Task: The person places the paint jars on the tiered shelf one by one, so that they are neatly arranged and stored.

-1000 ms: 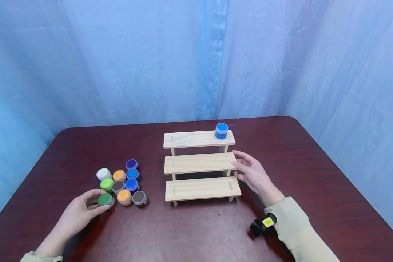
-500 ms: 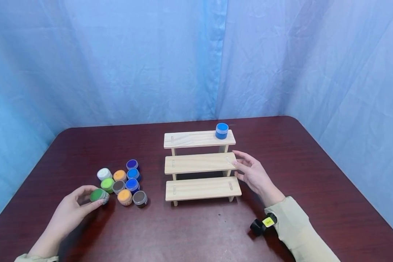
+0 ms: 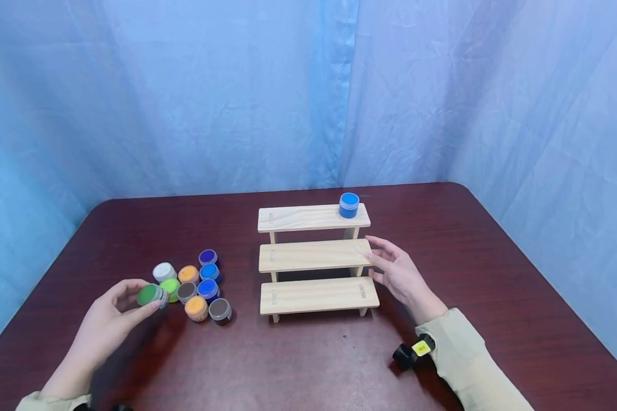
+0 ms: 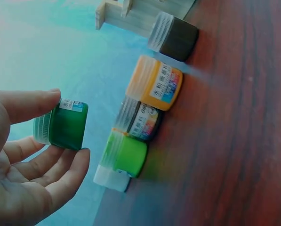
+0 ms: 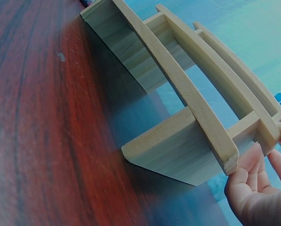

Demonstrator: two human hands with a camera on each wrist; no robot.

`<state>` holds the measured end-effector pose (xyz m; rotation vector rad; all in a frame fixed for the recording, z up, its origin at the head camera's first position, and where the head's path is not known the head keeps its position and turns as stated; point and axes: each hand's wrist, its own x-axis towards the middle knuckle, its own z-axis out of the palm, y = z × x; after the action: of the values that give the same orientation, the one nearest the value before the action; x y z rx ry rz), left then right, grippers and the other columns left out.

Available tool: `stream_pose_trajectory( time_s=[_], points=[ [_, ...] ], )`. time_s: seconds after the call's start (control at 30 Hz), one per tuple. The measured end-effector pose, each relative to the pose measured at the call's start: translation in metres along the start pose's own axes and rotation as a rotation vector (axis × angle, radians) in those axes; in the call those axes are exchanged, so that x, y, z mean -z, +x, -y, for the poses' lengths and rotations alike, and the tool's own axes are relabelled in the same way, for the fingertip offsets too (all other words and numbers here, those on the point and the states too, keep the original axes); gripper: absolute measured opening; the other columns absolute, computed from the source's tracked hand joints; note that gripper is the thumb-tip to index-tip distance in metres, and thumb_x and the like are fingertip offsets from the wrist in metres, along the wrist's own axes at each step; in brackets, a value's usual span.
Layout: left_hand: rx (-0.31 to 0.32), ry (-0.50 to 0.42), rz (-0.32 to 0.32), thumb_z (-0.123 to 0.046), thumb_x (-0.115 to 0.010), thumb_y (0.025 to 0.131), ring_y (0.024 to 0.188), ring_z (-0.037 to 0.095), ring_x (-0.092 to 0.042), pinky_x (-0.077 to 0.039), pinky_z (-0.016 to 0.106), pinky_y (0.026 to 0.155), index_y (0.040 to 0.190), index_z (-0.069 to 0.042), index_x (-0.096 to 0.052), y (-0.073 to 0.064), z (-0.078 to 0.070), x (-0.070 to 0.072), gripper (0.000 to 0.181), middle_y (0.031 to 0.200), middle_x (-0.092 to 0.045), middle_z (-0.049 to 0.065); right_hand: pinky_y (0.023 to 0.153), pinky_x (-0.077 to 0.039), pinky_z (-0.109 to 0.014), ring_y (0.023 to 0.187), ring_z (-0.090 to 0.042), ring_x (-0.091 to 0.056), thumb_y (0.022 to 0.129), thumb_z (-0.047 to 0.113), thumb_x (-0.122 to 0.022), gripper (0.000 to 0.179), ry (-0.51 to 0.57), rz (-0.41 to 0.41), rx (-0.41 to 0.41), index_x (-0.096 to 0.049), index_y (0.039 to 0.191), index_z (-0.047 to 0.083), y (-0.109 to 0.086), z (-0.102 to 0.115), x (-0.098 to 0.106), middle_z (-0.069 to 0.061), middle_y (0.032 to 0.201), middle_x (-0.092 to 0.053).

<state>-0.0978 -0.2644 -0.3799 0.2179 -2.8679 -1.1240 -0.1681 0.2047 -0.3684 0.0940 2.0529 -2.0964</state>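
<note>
My left hand [image 3: 99,324] pinches a dark green paint jar [image 3: 149,295] between thumb and fingers, lifted off the table. In the left wrist view this paint jar [image 4: 69,125] lies tilted on its side, its clear lid toward the palm. Beside it on the table stand several other jars, among them a light green one [image 3: 171,289] and an orange one [image 3: 196,309]. A three-tier wooden display stand [image 3: 308,257] is at the middle. My right hand [image 3: 398,275] grips the right end of its middle shelf, fingers around the board's edge in the right wrist view.
One blue jar [image 3: 348,205] sits on the right end of the top shelf. White [image 3: 163,272], brown [image 3: 220,311] and purple [image 3: 208,257] jars are in the cluster at left. A blue curtain [image 3: 308,97] hangs behind the dark red table [image 3: 298,365].
My left hand has raised the dark green paint jar from the front of the cluster, up and slightly left, tilting it. The right hand stays at the stand.
</note>
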Motion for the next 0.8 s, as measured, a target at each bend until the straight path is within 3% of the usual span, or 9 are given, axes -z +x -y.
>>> stream_pose_trajectory(
  time_s=[0.17,0.23,0.4,0.57,0.67,0.8],
  points=[
    [-0.035,-0.002,-0.028,-0.053,-0.066,0.078,0.102,0.03,-0.061,-0.056,0.022,0.069,0.122,-0.012,-0.05,0.01,0.012,-0.003,0.063,0.117,-0.06,0.016,0.072,-0.05,-0.02,0.082,-0.004,-0.055,0.094,0.01,-0.052,0.055,0.002,0.007,0.006,-0.028,0.143,0.002,0.001,-0.001,0.001,0.007,0.092,-0.053],
    [-0.039,-0.024,-0.015,-0.047,-0.067,0.08,0.104,0.032,-0.06,-0.057,0.025,0.071,0.123,-0.009,-0.049,0.006,-0.001,0.0,0.059,0.118,-0.059,0.018,0.073,-0.05,-0.02,0.082,-0.004,-0.055,0.094,0.011,-0.053,0.056,0.006,0.011,0.009,-0.028,0.143,0.002,0.001,-0.002,0.001,0.006,0.092,-0.054],
    [-0.097,-0.076,-0.037,-0.033,-0.069,0.083,0.103,0.025,-0.06,-0.054,0.014,0.07,0.122,-0.006,-0.05,0.009,-0.017,0.002,0.051,0.119,-0.059,0.019,0.072,-0.05,-0.02,0.083,-0.005,-0.055,0.094,0.012,-0.053,0.056,0.009,0.007,0.011,-0.029,0.143,0.003,0.002,-0.001,0.002,0.006,0.093,-0.054],
    [-0.153,-0.099,-0.075,-0.039,-0.07,0.08,0.101,0.006,-0.058,-0.051,0.008,0.073,0.121,-0.014,-0.053,0.027,-0.002,-0.009,0.051,0.117,-0.059,0.008,0.072,-0.05,-0.02,0.083,-0.005,-0.055,0.093,0.013,-0.054,0.057,0.004,0.001,0.013,-0.029,0.143,0.002,0.003,-0.001,0.002,0.006,0.093,-0.054],
    [-0.199,-0.119,-0.067,-0.042,-0.069,0.08,0.098,-0.003,-0.055,-0.048,0.004,0.073,0.12,-0.018,-0.054,0.033,0.0,-0.012,0.049,0.114,-0.059,0.002,0.071,-0.05,-0.02,0.083,-0.005,-0.055,0.094,0.013,-0.054,0.057,0.002,-0.001,0.012,-0.028,0.143,0.002,0.003,-0.001,0.002,0.006,0.092,-0.054],
    [-0.226,-0.162,-0.07,-0.033,-0.07,0.082,0.094,-0.01,-0.053,-0.046,0.001,0.071,0.119,-0.014,-0.054,0.027,-0.019,-0.01,0.045,0.113,-0.06,0.005,0.07,-0.049,-0.019,0.082,-0.005,-0.055,0.094,0.011,-0.053,0.056,0.004,0.004,0.014,-0.028,0.143,0.002,0.003,0.0,0.002,0.006,0.092,-0.054]
  ],
)
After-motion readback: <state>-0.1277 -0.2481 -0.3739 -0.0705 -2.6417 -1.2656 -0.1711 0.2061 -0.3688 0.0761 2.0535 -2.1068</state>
